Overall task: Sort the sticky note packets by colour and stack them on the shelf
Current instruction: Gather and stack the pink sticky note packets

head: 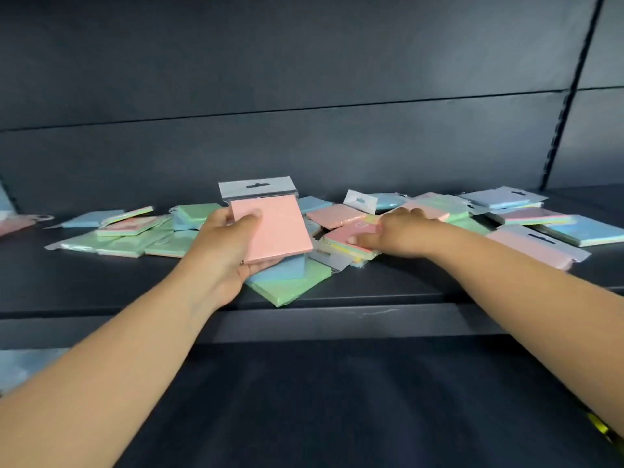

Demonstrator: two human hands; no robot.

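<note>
Pink packet (274,231) upright, hang-tab up

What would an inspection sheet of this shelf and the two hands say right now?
Surface: dark shelf, with a dark back panel behind it.
Job's things: sticky note packets lie scattered and unsorted, pink, green and blue mixed; no tidy single-colour stack seen. A green packet lies at the front edge, a blue one partly on it.
Clutter: nothing seen besides the packets.
Hands: left hand holds a pink packet raised above the shelf, thumb on its face. Right hand grips another pink packet on top of the pile.
Cables: nothing seen.
Surroundings: an upright slotted shelf post at right; a lower dark shelf in front.
</note>
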